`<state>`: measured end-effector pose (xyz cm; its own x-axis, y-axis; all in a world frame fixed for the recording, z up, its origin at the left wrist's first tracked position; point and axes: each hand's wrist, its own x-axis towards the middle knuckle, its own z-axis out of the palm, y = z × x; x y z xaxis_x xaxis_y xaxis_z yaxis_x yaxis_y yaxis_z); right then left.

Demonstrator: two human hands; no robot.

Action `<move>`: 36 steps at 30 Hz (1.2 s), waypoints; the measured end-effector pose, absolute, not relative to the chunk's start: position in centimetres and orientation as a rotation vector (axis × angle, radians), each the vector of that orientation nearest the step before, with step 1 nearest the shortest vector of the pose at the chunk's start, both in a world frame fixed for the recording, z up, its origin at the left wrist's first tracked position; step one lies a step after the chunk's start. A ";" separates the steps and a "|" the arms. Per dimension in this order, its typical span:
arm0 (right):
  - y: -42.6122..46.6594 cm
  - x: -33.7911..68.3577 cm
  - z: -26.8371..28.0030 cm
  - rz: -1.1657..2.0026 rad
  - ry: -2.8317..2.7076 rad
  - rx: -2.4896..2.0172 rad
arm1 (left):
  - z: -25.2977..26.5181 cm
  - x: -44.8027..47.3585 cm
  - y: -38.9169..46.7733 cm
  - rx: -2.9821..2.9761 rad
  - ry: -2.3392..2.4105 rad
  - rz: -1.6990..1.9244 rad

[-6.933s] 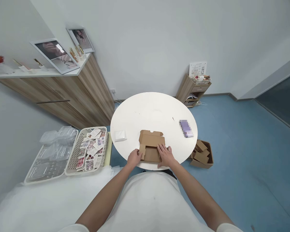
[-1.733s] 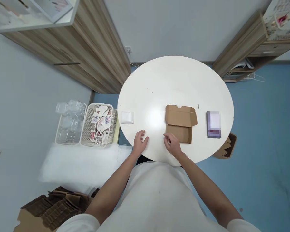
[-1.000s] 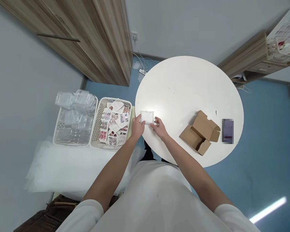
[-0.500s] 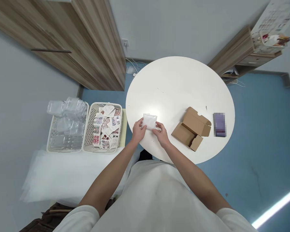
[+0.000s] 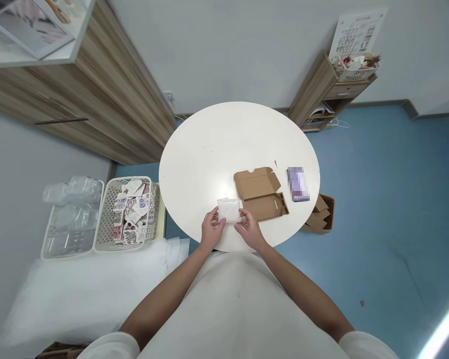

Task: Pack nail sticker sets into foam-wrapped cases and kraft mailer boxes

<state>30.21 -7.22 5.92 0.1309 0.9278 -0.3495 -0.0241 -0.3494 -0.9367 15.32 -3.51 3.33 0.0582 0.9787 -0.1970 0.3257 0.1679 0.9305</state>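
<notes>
Over the front edge of the round table, a small white wrapped packet (image 5: 229, 210) is held between my two hands. My left hand (image 5: 211, 232) pinches its left side, the thumb at the near corner. On the right side, the fingers of my right hand (image 5: 250, 232) grip the packet's edge. What the wrapping contains is hidden. Just beyond my right hand lies an unfolded brown cardboard box (image 5: 257, 185), its lid flipped back and its tray toward me, partly behind the packet.
A pixelated purple item (image 5: 298, 184) lies on the white table (image 5: 217, 144). To the left stand a basket of carded press-on nails (image 5: 108, 224), a basket of clear plastic cases (image 5: 47, 247) and white sheets (image 5: 90, 284). A carton with cardboard pieces (image 5: 330, 219) sits on the floor.
The view has shifted right and the table now appears further left. The packet and both hands are now closer to the cardboard box, which appears turned. Both hands keep their hold.
</notes>
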 end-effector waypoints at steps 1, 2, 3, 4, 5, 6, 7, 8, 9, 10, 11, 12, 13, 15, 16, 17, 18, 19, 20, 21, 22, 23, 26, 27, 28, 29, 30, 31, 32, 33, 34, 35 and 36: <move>-7.5 31.2 6.2 1.334 -0.950 -1.521 | 3.7 16.1 -3.6 1.359 1.439 0.846; -7.7 32.2 6.4 1.303 -0.978 -1.527 | 4.1 17.1 -3.7 1.381 1.423 0.849; -7.9 33.4 6.5 1.271 -1.004 -1.544 | 4.4 18.1 -3.7 1.400 1.405 0.840; -8.0 34.7 6.6 1.237 -1.028 -1.571 | 4.6 19.2 -3.6 1.414 1.385 0.821; -8.0 36.0 6.7 1.201 -1.053 -1.608 | 4.8 20.4 -3.5 1.426 1.366 0.791; -7.9 37.3 6.7 1.167 -1.084 -1.654 | 5.0 21.6 -3.4 1.436 1.348 0.754; -7.7 38.6 6.6 1.129 -1.117 -1.701 | 5.1 22.7 -3.2 1.451 1.329 0.709; -7.3 39.8 6.5 1.101 -1.157 -1.749 | 5.2 23.8 -3.1 1.472 1.306 0.657; -6.9 40.9 6.4 1.080 -1.200 -1.795 | 5.3 24.7 -3.0 1.496 1.278 0.604; -6.4 41.9 6.3 1.061 -1.245 -1.840 | 5.4 25.6 -2.9 1.521 1.248 0.551; -5.9 42.7 6.1 1.043 -1.297 -1.885 | 5.5 26.3 -2.9 1.545 1.222 0.500; -5.4 43.4 5.9 1.025 -1.351 -1.926 | 5.5 26.9 -2.9 1.568 1.206 0.454; -5.0 43.8 5.6 1.004 -1.404 -1.965 | 5.5 27.3 -3.0 1.590 1.206 0.413; -4.4 44.1 5.0 0.960 -1.505 -2.034 | 5.3 27.8 -3.2 1.643 1.248 0.347; -4.3 44.0 4.7 0.939 -1.547 -2.066 | 5.2 27.9 -3.4 1.676 1.280 0.320; -4.3 43.9 4.4 0.921 -1.587 -2.096 | 5.1 27.9 -3.5 1.709 1.311 0.296; -4.4 43.7 4.1 0.907 -1.626 -2.125 | 4.9 27.8 -3.7 1.740 1.341 0.273; -4.5 43.4 3.9 0.896 -1.663 -2.151 | 4.8 27.7 -3.8 1.766 1.365 0.251; -4.7 43.2 3.7 0.886 -1.698 -2.172 | 4.7 27.6 -4.0 1.784 1.382 0.229; -4.8 43.0 3.6 0.874 -1.728 -2.187 | 4.7 27.4 -4.1 1.794 1.393 0.206; -5.0 42.9 3.6 0.863 -1.755 -2.198 | 4.7 27.3 -4.2 1.799 1.398 0.183; -5.1 42.9 3.6 0.852 -1.780 -2.205 | 4.7 27.2 -4.2 1.803 1.401 0.160; -5.2 43.0 3.6 0.811 -1.848 -2.240 | 4.7 27.1 -4.5 1.830 1.403 0.076; -5.1 43.0 3.6 0.793 -1.865 -2.265 | 4.7 27.1 -4.5 1.845 1.401 0.040; -5.1 43.0 3.5 0.772 -1.879 -2.296 | 4.7 27.1 -4.6 1.865 1.398 0.004; -5.0 43.0 3.5 0.754 -1.888 -2.333 | 4.6 27.0 -4.7 1.889 1.394 -0.029; -4.9 42.9 3.4 0.743 -1.895 -2.371 | 4.6 27.0 -4.7 1.918 1.393 -0.054; -4.9 42.7 3.4 0.738 -1.897 -2.405 | 4.5 26.9 -4.8 1.953 1.397 -0.070; -4.9 42.4 3.4 0.739 -1.898 -2.426 | 4.4 26.7 -4.8 1.992 1.404 -0.076; -5.1 42.1 3.4 0.752 -1.901 -2.426 | 4.3 26.4 -4.7 2.032 1.410 -0.078; -5.3 41.7 3.5 0.770 -1.909 -2.399 | 4.2 26.0 -4.6 2.070 1.419 -0.077; -5.6 41.4 3.6 0.779 -1.918 -2.346 | 4.1 25.4 -4.5 2.102 1.433 -0.079; -6.0 41.2 3.8 0.768 -1.922 -2.277 | 4.0 24.8 -4.4 2.129 1.449 -0.082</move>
